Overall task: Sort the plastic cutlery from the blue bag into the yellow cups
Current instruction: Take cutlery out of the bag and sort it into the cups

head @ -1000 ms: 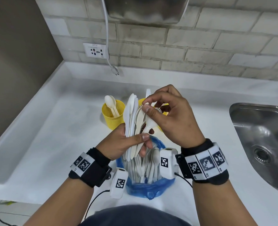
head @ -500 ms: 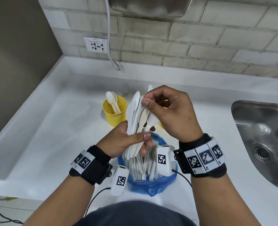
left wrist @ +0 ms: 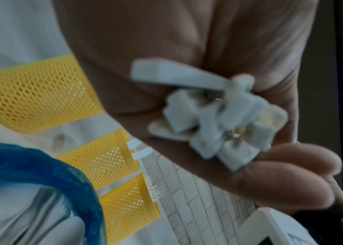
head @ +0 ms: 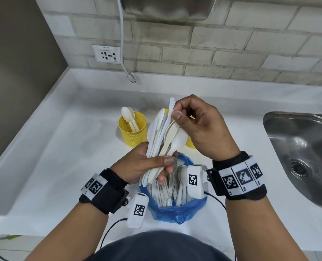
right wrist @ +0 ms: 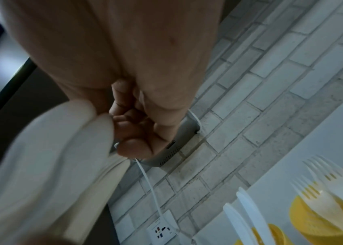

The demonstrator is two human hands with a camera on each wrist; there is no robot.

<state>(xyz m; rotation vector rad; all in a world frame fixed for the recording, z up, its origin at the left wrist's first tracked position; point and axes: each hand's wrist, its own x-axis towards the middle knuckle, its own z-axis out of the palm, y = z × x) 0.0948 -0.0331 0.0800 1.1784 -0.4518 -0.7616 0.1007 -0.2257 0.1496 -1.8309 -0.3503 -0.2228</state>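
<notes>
- right hand [head: 199, 127] fingertips pinching the top of a spoon [head: 172, 137] in the bunch
- left hand [head: 145, 164] gripping the cutlery bundle [head: 157, 140] upright above the blue bag [head: 175, 210]
- yellow cups [head: 132, 129] sit just behind, so it's a short reach forward

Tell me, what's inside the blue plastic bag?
The blue plastic bag holds many white plastic spoons standing upright. Its bottom is hidden by the packed cutlery and the hands above.
</notes>
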